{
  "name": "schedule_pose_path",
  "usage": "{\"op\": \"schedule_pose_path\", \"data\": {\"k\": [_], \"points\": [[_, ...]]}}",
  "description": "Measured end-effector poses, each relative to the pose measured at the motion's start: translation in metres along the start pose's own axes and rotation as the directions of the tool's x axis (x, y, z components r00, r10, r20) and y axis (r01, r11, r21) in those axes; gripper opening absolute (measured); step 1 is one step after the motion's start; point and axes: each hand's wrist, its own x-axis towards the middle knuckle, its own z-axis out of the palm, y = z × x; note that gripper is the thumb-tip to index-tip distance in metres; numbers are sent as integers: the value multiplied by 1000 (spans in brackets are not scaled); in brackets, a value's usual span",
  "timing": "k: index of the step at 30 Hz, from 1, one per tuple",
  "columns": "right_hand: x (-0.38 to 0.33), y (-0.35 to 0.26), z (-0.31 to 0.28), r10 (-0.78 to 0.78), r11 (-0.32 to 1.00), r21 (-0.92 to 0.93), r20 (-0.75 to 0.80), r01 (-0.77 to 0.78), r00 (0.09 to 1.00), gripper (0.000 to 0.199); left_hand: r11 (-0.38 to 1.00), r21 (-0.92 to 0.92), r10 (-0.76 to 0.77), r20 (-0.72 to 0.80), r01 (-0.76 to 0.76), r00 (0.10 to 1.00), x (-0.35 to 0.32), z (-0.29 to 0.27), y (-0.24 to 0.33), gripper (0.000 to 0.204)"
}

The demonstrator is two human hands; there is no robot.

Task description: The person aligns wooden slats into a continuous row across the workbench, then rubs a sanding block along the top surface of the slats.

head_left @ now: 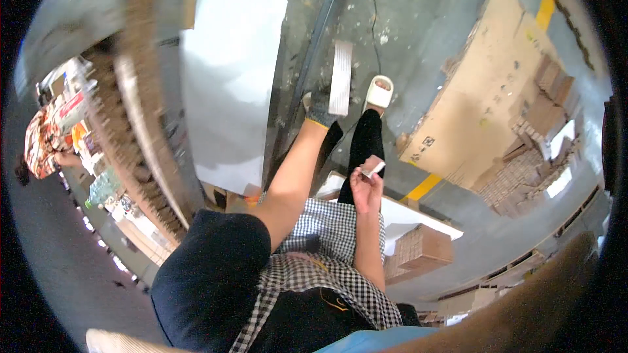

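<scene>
My left hand (pixel 319 110) wears a dark grey glove with a yellow cuff. Its fingers are partly hidden behind a long pale block with lengthwise lines (pixel 340 78), which it grips near the lower end; the block looks like a bundle of thin strips. Closer to my body, my bare right hand (pixel 367 195) is raised, palm side showing. Between its thumb and fingertips is a small piece of brown and whitish cardboard (pixel 373 167). The two hands are apart.
A large white sheet (pixel 232 85) lies left of my left hand. On the right, a big flat cardboard sheet (pixel 484 91) carries stacks of brown cardboard pieces (pixel 523 173). Another brown stack (pixel 422 252) stands by my right forearm. A dark cable (pixel 374 19) crosses the floor. Far left, another person (pixel 44 131) bends over.
</scene>
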Motion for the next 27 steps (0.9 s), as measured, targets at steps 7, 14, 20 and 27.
{"op": "schedule_pose_path", "data": {"k": [7, 14, 20, 27], "points": [[-81, 15, 15, 92, 960, -269, 27, -81, 995, 24, 948, -304, -23, 220, 91, 975, -169, 243, 32, 62], [-205, -15, 137, -34, 747, -578, 459, 328, 888, 20, 993, -111, -8, 221, 33, 975, -369, 391, 118, 58], [-372, 95, 264, 109, 308, -600, 793, 738, 599, 52, 990, -135, 25, 467, 44, 884, -464, 356, 132, 47], [-399, 152, 279, 420, -437, 105, 902, 893, 99, 44, 684, 609, 339, 220, -401, 915, -478, 328, 102, 57]]}}
